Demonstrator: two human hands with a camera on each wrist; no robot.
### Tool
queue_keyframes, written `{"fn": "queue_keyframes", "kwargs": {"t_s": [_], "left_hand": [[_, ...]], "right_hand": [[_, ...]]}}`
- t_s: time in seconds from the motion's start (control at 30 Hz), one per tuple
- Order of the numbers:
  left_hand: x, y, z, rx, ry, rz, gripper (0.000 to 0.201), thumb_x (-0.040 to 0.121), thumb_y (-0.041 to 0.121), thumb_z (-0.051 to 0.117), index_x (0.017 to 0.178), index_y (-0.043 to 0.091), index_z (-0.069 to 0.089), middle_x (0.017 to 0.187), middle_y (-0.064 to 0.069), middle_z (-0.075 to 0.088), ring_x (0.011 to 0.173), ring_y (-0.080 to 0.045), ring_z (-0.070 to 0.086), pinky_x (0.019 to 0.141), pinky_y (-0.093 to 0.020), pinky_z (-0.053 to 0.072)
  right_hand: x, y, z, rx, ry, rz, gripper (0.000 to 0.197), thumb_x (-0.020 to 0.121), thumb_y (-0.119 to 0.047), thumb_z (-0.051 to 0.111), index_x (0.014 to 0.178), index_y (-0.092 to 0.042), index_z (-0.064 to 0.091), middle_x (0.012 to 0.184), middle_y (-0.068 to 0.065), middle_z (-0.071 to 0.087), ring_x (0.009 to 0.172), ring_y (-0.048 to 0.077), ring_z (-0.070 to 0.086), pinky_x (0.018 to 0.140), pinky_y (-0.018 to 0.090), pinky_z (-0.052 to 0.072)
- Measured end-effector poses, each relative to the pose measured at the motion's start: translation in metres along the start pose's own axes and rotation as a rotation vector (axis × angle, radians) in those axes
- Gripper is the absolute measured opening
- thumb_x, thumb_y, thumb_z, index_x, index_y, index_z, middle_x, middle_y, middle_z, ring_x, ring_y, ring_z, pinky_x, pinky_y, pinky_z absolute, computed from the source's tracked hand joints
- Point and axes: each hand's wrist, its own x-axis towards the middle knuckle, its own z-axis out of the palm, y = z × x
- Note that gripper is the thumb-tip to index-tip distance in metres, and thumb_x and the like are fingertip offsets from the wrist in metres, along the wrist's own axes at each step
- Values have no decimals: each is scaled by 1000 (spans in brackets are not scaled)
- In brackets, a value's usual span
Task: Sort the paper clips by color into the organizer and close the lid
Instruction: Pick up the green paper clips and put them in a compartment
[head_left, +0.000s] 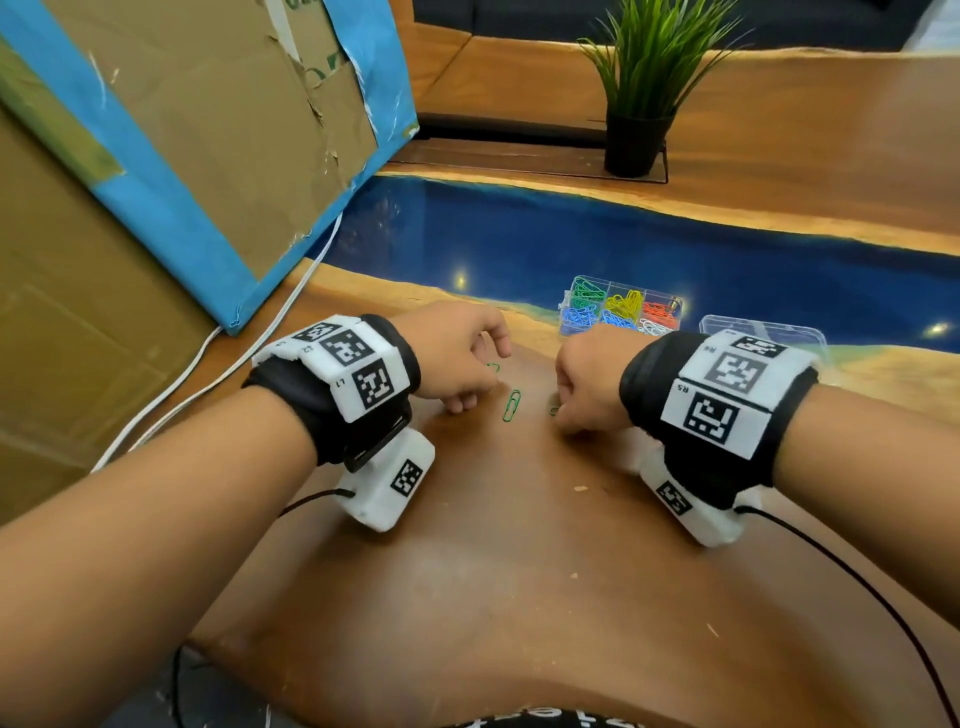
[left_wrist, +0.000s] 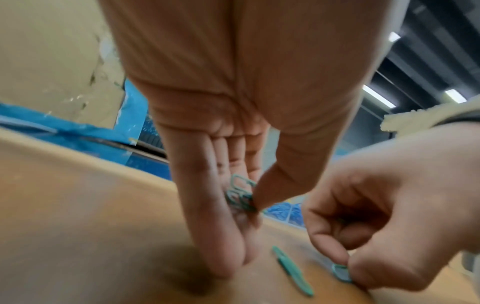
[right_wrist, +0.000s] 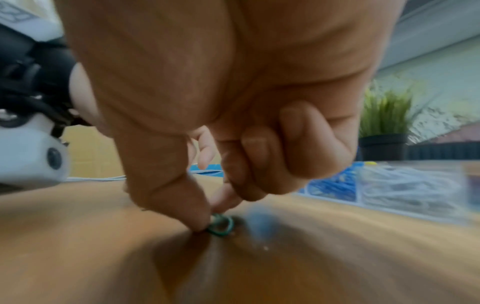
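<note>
Forearms: two bare forearms fill the lower half of the head view, each with a black band carrying white coded tags and a white camera block under the wrist
Left hand (head_left: 457, 358): centre of the head view, knuckles up; in the left wrist view the thumb presses a small bunch of green clips (left_wrist: 240, 195) against the fingers; fingertips touch the table (head_left: 493, 571)
Right hand (head_left: 589, 382): just right of centre; thumb and forefinger pinch one green clip (right_wrist: 221, 224) lying flat on the wood; the other fingers are curled into the palm
Loose green clip (head_left: 511, 405): flat on the wood between the two hands, touching neither; long axis runs from lower left to upper right of the head view, tilted slightly off vertical
Organizer (head_left: 621, 312): clear plastic, above and right of the hands, near the wood's edge beside the blue resin strip; compartments show green, yellow, red, blue and white clips
Lid (head_left: 763, 332): clear, open, lying flat to the right of the organizer, partly hidden by the right wrist band
Cardboard box (head_left: 208, 130): upper left, edged in blue tape
Potted plant (head_left: 644, 88): upper right of centre, in a black pot
</note>
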Motion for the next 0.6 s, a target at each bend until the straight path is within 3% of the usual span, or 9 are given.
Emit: {"fn": "queue_keyframes", "kwargs": {"t_s": [0.07,0.13,0.23,0.33,0.47,0.53,0.6], "left_hand": [[0,2,3,11,-32,-45,15,89,11,45,98,17,55,70,-5,62,55,-22,62,65,-31,55],[2,7,4,95,-40,-73,16,92,19,39,84,16,53,64,-3,57,48,-19,56,60,-26,48],[6,14,8,191,-36,-104,23,90,24,40,69,16,45,58,-3,48,49,-20,45,55,-26,36],[10,17,14,313,-33,-109,21,82,36,57,77,16,56,74,-4,59,67,-19,51,62,-26,40],[12,19,17,444,-35,-119,34,82,37,63,97,8,67,97,-6,69,87,-22,63,76,-31,50],[13,22,15,500,-30,-125,28,86,33,59,101,10,65,101,-7,68,93,-23,63,80,-32,52],[13,24,14,521,-45,-128,26,88,30,57,100,9,65,101,-7,68,93,-23,63,82,-32,53]], "right_hand": [[-2,8,0,2,-36,7,26,81,-37,59,91,-14,66,89,2,66,88,22,63,75,28,51],[-3,16,0,87,-46,13,21,83,-37,56,82,-17,61,80,0,60,83,22,58,75,29,49],[0,31,-3,467,7,25,16,82,-26,55,68,-20,50,75,5,65,68,21,56,69,33,50],[6,45,-12,880,95,52,22,83,-4,50,65,-16,47,69,8,64,55,18,52,53,27,45],[19,63,-29,1057,185,121,27,84,5,45,64,-13,46,67,12,62,51,18,52,42,19,45],[28,69,-37,1067,232,143,27,85,5,45,65,-13,46,68,13,63,54,18,55,46,20,48],[37,72,-44,1003,287,154,26,84,3,48,65,-14,50,71,9,66,60,17,60,59,25,53]]}}
